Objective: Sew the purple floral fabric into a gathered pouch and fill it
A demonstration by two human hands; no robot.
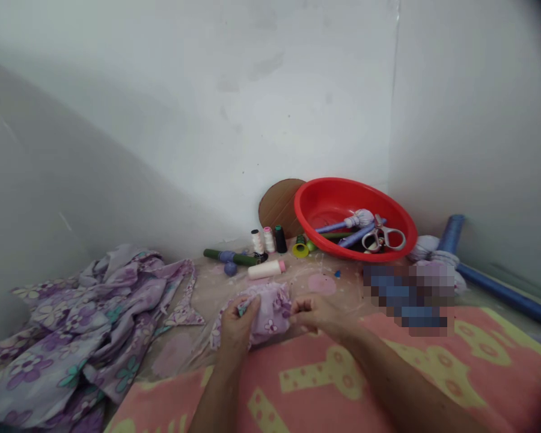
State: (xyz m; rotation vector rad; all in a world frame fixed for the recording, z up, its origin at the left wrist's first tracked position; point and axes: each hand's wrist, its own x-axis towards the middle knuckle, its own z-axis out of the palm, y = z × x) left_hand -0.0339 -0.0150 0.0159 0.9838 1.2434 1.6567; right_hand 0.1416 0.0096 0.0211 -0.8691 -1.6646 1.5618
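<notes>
My left hand (238, 325) is closed on the left side of a small gathered piece of lilac flowered cloth (270, 310), thumb on top and fingers behind. The cloth is bunched, with a ruffled edge at its top and right. My right hand (314, 313) is at the cloth's right edge, fingertips pinched together. What those fingertips hold, if anything, is too small to make out. Just beyond the cloth lies a white thread cone (265, 270) with a pink end.
A heap of flowered fabric (81, 337) lies at left. Thread spools (268, 240) stand by the wall, near a green stick (232, 258). A red basin (356, 192) holds scissors (383, 237) and blue-wrapped sticks. Blue tubes (505, 291) lie at right. A pink-yellow cloth (306, 397) spreads in front.
</notes>
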